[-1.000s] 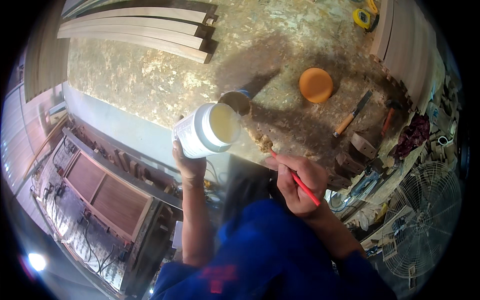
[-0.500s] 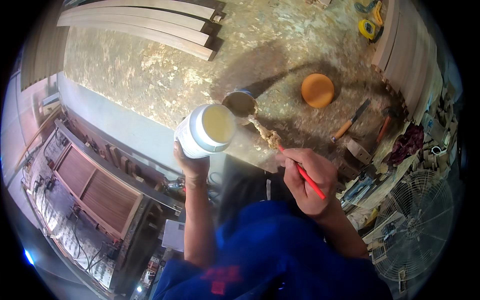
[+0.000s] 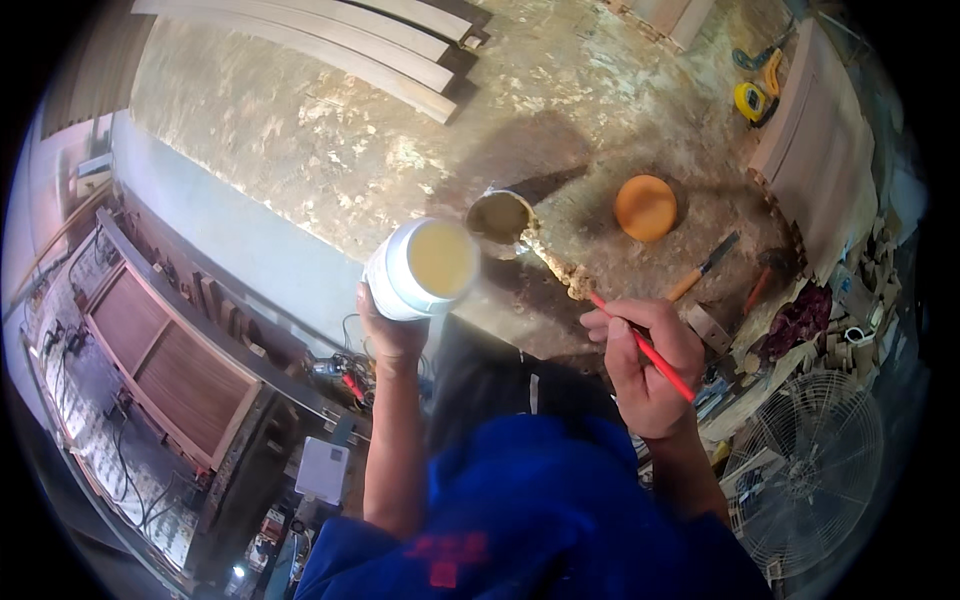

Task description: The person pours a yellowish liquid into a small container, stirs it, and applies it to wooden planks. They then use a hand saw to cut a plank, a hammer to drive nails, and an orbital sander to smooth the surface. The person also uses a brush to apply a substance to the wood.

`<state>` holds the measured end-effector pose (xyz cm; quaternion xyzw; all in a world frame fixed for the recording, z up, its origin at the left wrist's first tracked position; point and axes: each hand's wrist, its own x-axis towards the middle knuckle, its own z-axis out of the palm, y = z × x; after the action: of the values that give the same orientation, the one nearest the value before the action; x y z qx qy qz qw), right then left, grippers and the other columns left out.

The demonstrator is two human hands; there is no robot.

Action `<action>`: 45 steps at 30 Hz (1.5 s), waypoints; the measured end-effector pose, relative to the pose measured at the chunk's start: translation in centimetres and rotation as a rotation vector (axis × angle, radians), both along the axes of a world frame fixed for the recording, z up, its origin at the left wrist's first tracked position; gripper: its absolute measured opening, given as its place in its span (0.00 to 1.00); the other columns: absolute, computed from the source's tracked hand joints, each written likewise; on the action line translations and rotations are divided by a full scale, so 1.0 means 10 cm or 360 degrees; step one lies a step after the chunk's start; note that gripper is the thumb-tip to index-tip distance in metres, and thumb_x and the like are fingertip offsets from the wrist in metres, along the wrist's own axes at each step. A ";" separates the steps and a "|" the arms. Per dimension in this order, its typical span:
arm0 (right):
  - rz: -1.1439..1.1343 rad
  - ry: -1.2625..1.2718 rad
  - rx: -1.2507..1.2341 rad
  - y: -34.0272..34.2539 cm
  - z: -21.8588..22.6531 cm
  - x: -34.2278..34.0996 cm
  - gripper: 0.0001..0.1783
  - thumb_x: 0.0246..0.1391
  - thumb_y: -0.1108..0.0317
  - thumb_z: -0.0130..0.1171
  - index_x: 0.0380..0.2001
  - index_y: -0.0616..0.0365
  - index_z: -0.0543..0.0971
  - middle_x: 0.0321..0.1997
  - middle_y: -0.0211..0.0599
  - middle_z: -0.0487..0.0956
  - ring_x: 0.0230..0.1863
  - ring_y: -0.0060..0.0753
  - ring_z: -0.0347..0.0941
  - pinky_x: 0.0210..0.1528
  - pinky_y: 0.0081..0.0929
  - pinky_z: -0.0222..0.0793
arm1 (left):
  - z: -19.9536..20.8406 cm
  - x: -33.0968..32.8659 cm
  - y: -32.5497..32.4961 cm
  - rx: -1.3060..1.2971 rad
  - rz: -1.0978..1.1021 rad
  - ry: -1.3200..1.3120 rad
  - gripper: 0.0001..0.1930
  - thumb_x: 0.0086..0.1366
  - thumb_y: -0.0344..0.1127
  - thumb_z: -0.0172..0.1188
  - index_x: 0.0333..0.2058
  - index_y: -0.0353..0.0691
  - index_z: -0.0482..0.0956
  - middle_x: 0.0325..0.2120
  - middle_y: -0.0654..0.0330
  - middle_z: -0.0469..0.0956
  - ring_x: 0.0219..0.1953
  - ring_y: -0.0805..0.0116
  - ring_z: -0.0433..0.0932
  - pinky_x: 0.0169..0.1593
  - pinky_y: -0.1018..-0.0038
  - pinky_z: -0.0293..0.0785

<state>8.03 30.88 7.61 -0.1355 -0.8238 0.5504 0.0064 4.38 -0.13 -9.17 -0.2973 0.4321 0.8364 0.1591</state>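
My left hand [image 3: 392, 335] is wrapped round a white plastic jar [image 3: 392, 285]. Its open mouth shows pale yellow contents, and it tilts toward a small cup. In my right hand [image 3: 655, 365] is a thin brush [image 3: 560, 268] with a red handle, its far part thickly crusted with dried tan matter. The brush's tip reaches the right rim of the small cup [image 3: 500, 192], which stands on the workbench [image 3: 350, 150] with a brownish inside. Whether the tip touches the rim, I cannot tell. An orange round lid [image 3: 645, 208] lies right of the cup.
Long wooden strips [image 3: 400, 55] lie at the far left, and more planks [image 3: 825, 130] at the right. A chisel-like tool [image 3: 690, 285], a red-handled tool [image 3: 762, 285] and a yellow tape measure [image 3: 749, 101] rest on the right side. A wire-guarded fan [image 3: 805, 470] stands lower right.
The whole view has shifted a little. My right hand has moved slightly right and down with the brush, its tip still by the cup's rim. The jar stays tilted in my left hand.
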 end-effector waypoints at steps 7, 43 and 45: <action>0.0269 0.0035 0.0222 -0.21 -0.31 -0.40 0.07 0.63 0.74 0.62 0.44 0.60 0.78 0.34 0.48 0.84 0.32 0.53 0.82 0.34 0.40 0.76 | -0.17 0.15 -0.07 -0.0040 -0.0180 0.0186 0.33 0.75 0.58 0.52 0.71 0.47 0.64 0.67 0.41 0.68 0.64 0.41 0.73 0.59 0.48 0.79; 0.0685 0.0163 0.0069 -1.06 0.19 0.41 0.34 0.54 0.79 0.57 0.67 0.60 0.75 0.31 0.40 0.72 0.34 0.46 0.72 0.39 0.41 0.71 | 0.35 0.97 0.13 0.0142 -0.0066 0.0076 0.39 0.73 0.64 0.46 0.69 0.38 0.66 0.63 0.49 0.74 0.64 0.55 0.75 0.66 0.59 0.72; 0.0848 0.0152 0.0373 -1.06 0.28 0.28 0.34 0.55 0.78 0.57 0.68 0.58 0.75 0.31 0.39 0.71 0.34 0.45 0.72 0.39 0.41 0.71 | 0.51 0.94 0.15 0.0465 0.0133 -0.0077 0.43 0.72 0.70 0.40 0.71 0.40 0.63 0.67 0.48 0.70 0.67 0.54 0.72 0.68 0.57 0.68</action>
<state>10.78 20.26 10.38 0.1133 -0.8871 0.4395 -0.0838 13.81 1.36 -4.10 -0.3088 0.2890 0.8889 0.1762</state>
